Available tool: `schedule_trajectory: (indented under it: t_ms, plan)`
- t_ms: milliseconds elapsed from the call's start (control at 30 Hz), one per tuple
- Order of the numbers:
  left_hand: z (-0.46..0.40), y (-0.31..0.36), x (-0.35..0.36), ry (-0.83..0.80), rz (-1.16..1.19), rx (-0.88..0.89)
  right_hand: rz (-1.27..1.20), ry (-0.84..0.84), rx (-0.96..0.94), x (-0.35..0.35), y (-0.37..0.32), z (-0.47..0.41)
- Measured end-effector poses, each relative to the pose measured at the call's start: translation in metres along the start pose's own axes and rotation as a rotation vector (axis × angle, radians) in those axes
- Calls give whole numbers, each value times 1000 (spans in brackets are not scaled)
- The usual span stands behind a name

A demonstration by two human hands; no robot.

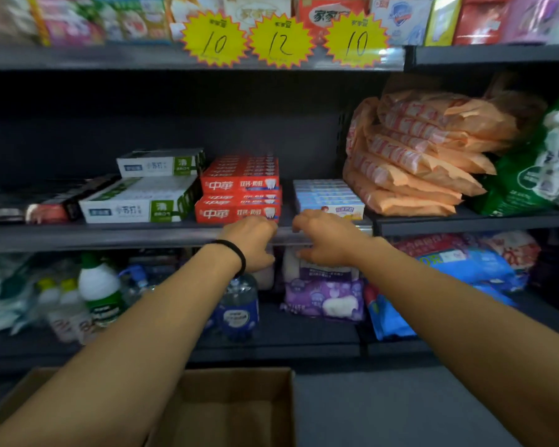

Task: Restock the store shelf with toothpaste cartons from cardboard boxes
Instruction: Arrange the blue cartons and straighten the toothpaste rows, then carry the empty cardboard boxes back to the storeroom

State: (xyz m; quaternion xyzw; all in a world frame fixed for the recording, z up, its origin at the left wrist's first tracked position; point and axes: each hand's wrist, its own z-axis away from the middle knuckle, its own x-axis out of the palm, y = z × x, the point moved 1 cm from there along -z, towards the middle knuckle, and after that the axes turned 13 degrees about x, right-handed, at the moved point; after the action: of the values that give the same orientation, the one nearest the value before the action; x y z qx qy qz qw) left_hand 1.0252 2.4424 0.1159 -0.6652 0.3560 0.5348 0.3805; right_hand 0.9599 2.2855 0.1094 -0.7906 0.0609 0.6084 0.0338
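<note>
On the middle shelf (110, 235) stand stacks of toothpaste cartons: red ones (239, 188) in the centre, white and green ones (139, 201) to their left, pale blue ones (326, 196) to their right. My left hand (250, 243) reaches to the shelf's front edge just below the red stack, fingers curled, with nothing visible in it. My right hand (325, 238) hovers at the shelf edge in front of the pale blue cartons, fingers loosely bent, holding nothing. An open cardboard box (233, 411) sits low in front of me; its visible inside holds no cartons.
Dark cartons (42, 204) lie at the shelf's left end. Orange packets (417, 150) and green bags (530, 175) fill the right bay. Bottles (99, 291) and purple and blue packs (323, 295) crowd the shelf below. Yellow price stars (281, 43) hang above.
</note>
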Motion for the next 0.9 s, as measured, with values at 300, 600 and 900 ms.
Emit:
schedule_trajectory:
  t_ms: [300, 600, 900]
  plan:
    - [112, 9, 71, -96, 67, -88, -26, -103, 30, 66, -86, 79]
    - [166, -8, 192, -226, 74, -223, 7, -167, 138, 191, -114, 118]
    - [190, -27, 290, -293, 152, -364, 15, -207, 257, 280, -106, 133]
